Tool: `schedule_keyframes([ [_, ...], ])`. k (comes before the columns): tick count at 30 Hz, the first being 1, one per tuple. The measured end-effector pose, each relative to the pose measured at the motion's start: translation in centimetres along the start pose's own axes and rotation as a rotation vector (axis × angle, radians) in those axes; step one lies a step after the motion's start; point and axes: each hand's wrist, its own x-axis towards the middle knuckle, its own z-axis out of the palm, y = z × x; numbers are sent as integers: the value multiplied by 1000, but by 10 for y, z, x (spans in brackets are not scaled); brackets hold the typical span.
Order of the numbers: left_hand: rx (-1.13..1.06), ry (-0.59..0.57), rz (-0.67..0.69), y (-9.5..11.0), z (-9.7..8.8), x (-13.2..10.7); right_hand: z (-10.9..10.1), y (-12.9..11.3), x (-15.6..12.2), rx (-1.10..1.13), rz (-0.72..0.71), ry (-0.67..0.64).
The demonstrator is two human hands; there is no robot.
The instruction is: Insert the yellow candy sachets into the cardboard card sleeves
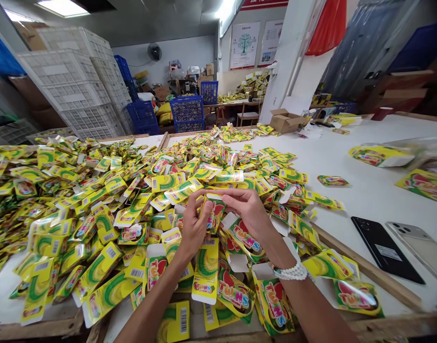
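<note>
My left hand [193, 224] and my right hand [249, 209] meet above the table, both closed on one small yellow-and-red printed carton [214, 212]. The fingers of both hands pinch its top edge. A white bead bracelet [292, 272] circles my right wrist. Below and around my hands lies a large heap of the same flat yellow cartons [97, 209], several marked "TWINS", spread over the left and middle of the table.
Two phones, one black [384, 247] and one silver [418, 245], lie to the right on the white tabletop [364, 190]. A wooden strip [364, 269] edges the pile. White crates [72, 81] stack at the far left, blue crates [186, 112] behind, a cardboard box [284, 120] farther back.
</note>
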Motion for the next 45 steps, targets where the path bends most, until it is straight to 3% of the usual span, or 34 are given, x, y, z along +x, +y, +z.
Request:
schedule_keyframes([
  [6, 93, -65, -14, 8, -6, 5, 6, 0, -5, -175, -169, 44],
  [13, 166, -43, -4, 22, -9, 0, 3, 1, -6, -192, -189, -59],
  [20, 195, -25, -25, 18, -9, -1, 5, 5, -6, -228, -204, -129],
  [24, 159, 49, -22, 12, -4, -1, 8, 6, -7, -205, -226, -73],
  [27, 133, 27, -20, 10, 1, -3, 8, 4, -7, -135, -251, 24],
  [29, 236, 16, 70, 8, 5, -6, 7, 3, -6, -94, -280, 139],
  [32, 594, 78, 316, 6, 9, -12, 7, 1, -7, -79, -316, 274],
  [35, 838, 189, 497, 3, 9, -13, 11, -2, -8, -100, -328, 253],
  [39, 951, 209, 563, -2, 5, -9, 14, -5, -10, -77, -321, 173],
  [45, 944, 186, 598, -10, 3, -8, 15, -5, -11, -105, -253, 168],
])
